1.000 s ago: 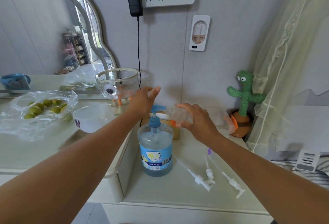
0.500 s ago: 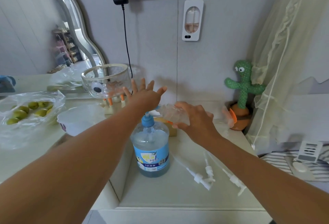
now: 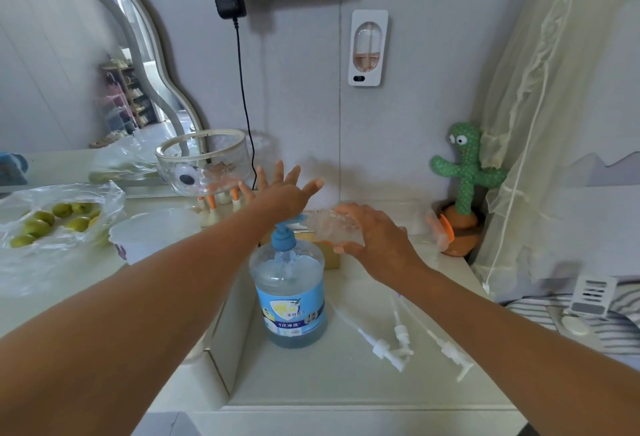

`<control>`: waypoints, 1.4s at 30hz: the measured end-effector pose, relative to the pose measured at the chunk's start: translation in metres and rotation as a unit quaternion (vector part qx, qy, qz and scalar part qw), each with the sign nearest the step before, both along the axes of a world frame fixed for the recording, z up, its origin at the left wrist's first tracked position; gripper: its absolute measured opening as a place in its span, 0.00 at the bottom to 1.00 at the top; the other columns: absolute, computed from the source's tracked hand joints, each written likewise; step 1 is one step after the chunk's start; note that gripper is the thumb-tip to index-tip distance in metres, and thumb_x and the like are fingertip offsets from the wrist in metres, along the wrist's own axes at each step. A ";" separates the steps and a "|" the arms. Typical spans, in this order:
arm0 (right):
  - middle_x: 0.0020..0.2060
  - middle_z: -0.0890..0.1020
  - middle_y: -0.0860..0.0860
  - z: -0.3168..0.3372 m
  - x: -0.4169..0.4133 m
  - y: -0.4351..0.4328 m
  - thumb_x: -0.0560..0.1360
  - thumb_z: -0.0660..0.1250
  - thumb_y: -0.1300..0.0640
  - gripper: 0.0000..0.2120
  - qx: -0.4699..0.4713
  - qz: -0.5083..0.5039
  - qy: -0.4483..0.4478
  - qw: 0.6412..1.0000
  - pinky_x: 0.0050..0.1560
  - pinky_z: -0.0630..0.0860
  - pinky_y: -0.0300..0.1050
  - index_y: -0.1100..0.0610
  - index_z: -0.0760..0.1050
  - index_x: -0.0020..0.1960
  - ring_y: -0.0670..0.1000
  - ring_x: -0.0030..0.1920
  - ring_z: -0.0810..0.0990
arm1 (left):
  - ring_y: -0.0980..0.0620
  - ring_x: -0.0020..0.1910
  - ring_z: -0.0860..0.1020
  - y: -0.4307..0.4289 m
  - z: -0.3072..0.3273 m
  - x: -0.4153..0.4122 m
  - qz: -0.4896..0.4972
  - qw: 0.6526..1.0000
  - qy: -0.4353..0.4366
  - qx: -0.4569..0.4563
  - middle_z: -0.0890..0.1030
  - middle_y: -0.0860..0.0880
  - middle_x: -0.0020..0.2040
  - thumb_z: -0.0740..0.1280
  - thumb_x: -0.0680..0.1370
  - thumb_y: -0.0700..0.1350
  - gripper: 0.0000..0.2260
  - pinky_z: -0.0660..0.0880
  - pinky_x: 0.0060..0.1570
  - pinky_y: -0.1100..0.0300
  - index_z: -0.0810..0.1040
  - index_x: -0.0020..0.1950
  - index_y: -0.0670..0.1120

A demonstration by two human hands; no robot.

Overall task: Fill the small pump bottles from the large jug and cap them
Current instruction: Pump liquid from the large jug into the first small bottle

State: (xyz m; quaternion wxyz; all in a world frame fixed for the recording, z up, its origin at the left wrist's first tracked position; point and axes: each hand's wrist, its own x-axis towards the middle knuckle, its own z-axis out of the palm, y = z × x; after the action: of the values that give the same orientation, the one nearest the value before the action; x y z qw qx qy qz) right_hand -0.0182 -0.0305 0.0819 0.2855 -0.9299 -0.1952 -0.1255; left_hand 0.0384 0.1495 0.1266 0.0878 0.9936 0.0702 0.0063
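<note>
Head view: I see the jug point(image 3: 289, 300) upright on the counter point(image 3: 346, 387), left hand point(image 3: 282, 198) resting on its blue pump point(image 3: 284, 239), fingers point(image 3: 277, 172) splayed and released. Right hand point(image 3: 375, 239) has its fingers grasping a small clear bottle point(image 3: 327, 226), tipped sideways at the spout. Three loose white pump caps point(image 3: 401, 333) lie just right of the jug.

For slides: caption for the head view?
Left hand presses the pump on the jug; right hand holds a bottle at the spout.
</note>
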 end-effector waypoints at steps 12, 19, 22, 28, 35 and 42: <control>0.64 0.74 0.47 -0.024 -0.002 0.009 0.72 0.71 0.50 0.29 0.076 0.004 0.043 0.996 0.62 0.70 0.61 0.42 0.65 0.70 0.51 0.64 0.72 | 0.41 0.76 0.34 0.005 -0.018 0.010 -0.036 0.999 0.032 0.010 0.40 0.52 0.79 0.28 0.61 0.79 0.48 0.32 0.68 0.32 0.44 0.78 0.60; 0.60 0.76 0.46 -0.010 0.005 0.004 0.71 0.72 0.51 0.25 0.067 0.007 0.026 0.997 0.61 0.70 0.60 0.43 0.68 0.66 0.50 0.61 0.72 | 0.40 0.77 0.41 -0.005 0.009 0.006 -0.022 0.996 0.017 -0.080 0.44 0.43 0.79 0.45 0.80 0.64 0.30 0.38 0.73 0.40 0.50 0.79 0.51; 0.59 0.76 0.45 -0.012 0.007 0.004 0.71 0.71 0.50 0.26 0.072 0.014 0.032 0.997 0.61 0.71 0.60 0.43 0.67 0.66 0.50 0.60 0.73 | 0.41 0.77 0.40 -0.002 -0.004 0.014 -0.006 0.997 0.000 -0.074 0.45 0.47 0.79 0.42 0.79 0.66 0.30 0.37 0.71 0.35 0.50 0.79 0.54; 0.62 0.75 0.46 -0.020 0.010 0.003 0.71 0.72 0.51 0.28 0.051 0.010 0.047 0.998 0.61 0.70 0.60 0.42 0.67 0.68 0.51 0.63 0.72 | 0.43 0.78 0.43 0.006 -0.028 0.028 -0.017 0.999 0.003 -0.040 0.50 0.47 0.79 0.30 0.66 0.72 0.44 0.42 0.72 0.36 0.48 0.78 0.55; 0.59 0.76 0.46 -0.015 0.004 0.005 0.69 0.71 0.48 0.26 0.087 0.023 0.051 0.995 0.59 0.73 0.59 0.39 0.67 0.64 0.51 0.60 0.75 | 0.43 0.78 0.44 0.005 -0.007 0.017 -0.017 0.997 -0.014 -0.079 0.53 0.45 0.79 0.34 0.65 0.78 0.48 0.40 0.73 0.37 0.53 0.78 0.52; 0.58 0.76 0.46 -0.015 0.010 0.004 0.70 0.71 0.49 0.26 0.065 0.016 0.045 0.997 0.58 0.73 0.60 0.40 0.67 0.65 0.52 0.60 0.75 | 0.43 0.77 0.40 0.003 -0.011 0.018 -0.007 1.000 -0.012 -0.028 0.48 0.49 0.79 0.33 0.67 0.76 0.44 0.37 0.71 0.33 0.50 0.78 0.56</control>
State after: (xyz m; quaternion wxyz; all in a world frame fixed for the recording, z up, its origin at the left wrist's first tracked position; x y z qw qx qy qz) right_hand -0.0086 -0.0267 0.0665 0.3558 -0.9108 -0.1883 -0.0915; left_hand 0.0560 0.1524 0.1154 0.1162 0.9912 0.0621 0.0154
